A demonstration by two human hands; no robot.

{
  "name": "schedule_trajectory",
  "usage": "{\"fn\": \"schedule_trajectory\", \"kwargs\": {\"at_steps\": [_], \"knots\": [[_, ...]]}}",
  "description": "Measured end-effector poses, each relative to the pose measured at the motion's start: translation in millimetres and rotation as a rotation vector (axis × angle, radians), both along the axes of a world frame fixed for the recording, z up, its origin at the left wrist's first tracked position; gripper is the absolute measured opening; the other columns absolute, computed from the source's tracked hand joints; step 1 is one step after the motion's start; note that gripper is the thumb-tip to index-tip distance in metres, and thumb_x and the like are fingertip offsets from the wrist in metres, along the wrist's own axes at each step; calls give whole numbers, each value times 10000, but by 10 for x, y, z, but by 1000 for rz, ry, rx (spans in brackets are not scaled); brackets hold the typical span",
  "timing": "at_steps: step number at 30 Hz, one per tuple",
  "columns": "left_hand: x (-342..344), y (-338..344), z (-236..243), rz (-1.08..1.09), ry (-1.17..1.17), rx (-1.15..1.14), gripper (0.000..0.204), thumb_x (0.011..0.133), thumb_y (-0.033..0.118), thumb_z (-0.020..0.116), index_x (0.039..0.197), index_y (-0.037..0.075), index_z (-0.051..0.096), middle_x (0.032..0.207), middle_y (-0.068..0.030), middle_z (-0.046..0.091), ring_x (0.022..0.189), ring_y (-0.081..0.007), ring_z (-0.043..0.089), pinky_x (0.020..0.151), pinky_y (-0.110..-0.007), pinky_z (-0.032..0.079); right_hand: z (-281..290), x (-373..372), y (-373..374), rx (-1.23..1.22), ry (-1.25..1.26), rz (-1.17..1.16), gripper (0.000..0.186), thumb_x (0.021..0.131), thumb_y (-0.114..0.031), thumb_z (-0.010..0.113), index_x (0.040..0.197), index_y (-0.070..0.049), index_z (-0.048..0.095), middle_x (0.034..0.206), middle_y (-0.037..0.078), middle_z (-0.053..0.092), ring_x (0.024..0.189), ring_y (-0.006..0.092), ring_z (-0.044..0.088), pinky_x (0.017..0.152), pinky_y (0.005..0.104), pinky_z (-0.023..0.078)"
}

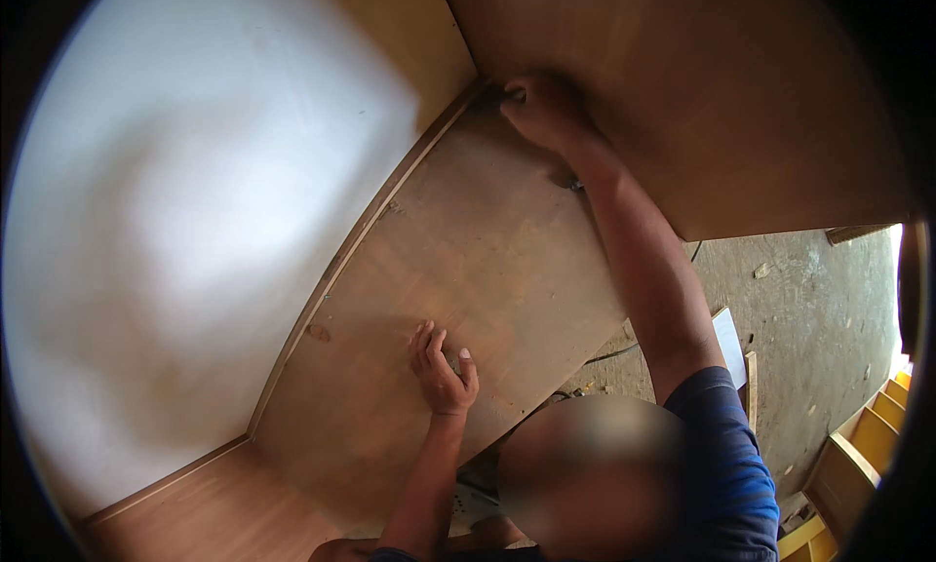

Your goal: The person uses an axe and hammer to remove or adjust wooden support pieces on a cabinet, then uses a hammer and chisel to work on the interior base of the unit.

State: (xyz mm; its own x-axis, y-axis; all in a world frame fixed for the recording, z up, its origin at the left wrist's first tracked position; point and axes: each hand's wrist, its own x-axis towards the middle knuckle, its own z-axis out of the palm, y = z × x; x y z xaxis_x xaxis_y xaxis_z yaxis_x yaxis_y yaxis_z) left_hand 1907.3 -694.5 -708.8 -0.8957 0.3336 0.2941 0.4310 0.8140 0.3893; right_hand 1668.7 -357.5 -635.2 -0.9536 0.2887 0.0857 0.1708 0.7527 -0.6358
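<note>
I am inside a box-like piece of wooden furniture. My left hand (447, 375) rests on a brown wooden panel (497, 260), its fingers stretched out and the thumb apart, holding nothing. Far ahead, my right hand (546, 114) is at the corner where that panel meets the brown right-hand panel (741, 104). Its fingers are curled closed; whatever they hold, if anything, is too small and dark to make out. A thin wooden strip (343, 242) runs along the joint between the brown panel and a large white panel (205, 211) on the left.
A narrow brown board (205, 508) borders the white panel at the lower left. To the right is a worn concrete floor (809, 299) with scattered debris. A dark cable (612, 355), a white offcut (728, 346) and yellow-edged wooden frames (858, 455) lie there.
</note>
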Motion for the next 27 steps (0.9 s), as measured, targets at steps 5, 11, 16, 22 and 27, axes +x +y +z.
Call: {"fn": "schedule_trajectory", "kwargs": {"at_steps": [5, 11, 16, 22, 27], "knots": [[0, 13, -22, -6, 17, 12, 416, 965, 272, 517, 1254, -28, 512, 1348, -255, 519, 1280, -450, 467, 1112, -577, 336, 410, 91, 68, 191, -399, 26, 338, 854, -271, 631, 1078, -42, 739, 1047, 231, 713, 977, 389, 688, 914, 450, 534], [23, 15, -25, -8, -5, 15, 399, 961, 244, 525, 1253, -27, 504, 1362, -250, 509, 1288, -440, 464, 1110, -572, 332, 490, 806, 212, -26, -168, -13, 443, 919, -357, 615, 1249, -67, 667, 1152, 226, 694, 1086, 371, 664, 972, 435, 508], [6, 42, 0, -8, 3, 14, 400, 965, 252, 524, 1248, -30, 508, 1362, -250, 510, 1289, -439, 464, 1112, -570, 330, -306, 721, 42, -216, -94, -84, 488, 930, -347, 621, 1347, -93, 600, 1216, 221, 667, 1151, 369, 628, 1023, 432, 478], [15, 51, -8, 0, 4, -13, 395, 979, 264, 513, 1245, -28, 513, 1354, -252, 517, 1283, -440, 470, 1102, -565, 337, -787, 402, 96, -219, 12, -122, 466, 928, -361, 647, 1331, -130, 617, 1298, 209, 628, 1225, 363, 585, 1061, 417, 448], [11, 62, -39, -3, -6, -7, 400, 982, 269, 513, 1251, -28, 516, 1350, -251, 522, 1277, -440, 477, 1096, -557, 344, -759, 314, 18, -203, -31, -153, 475, 921, -391, 660, 1304, -111, 633, 1273, 216, 639, 1212, 375, 591, 1049, 430, 457]]}}
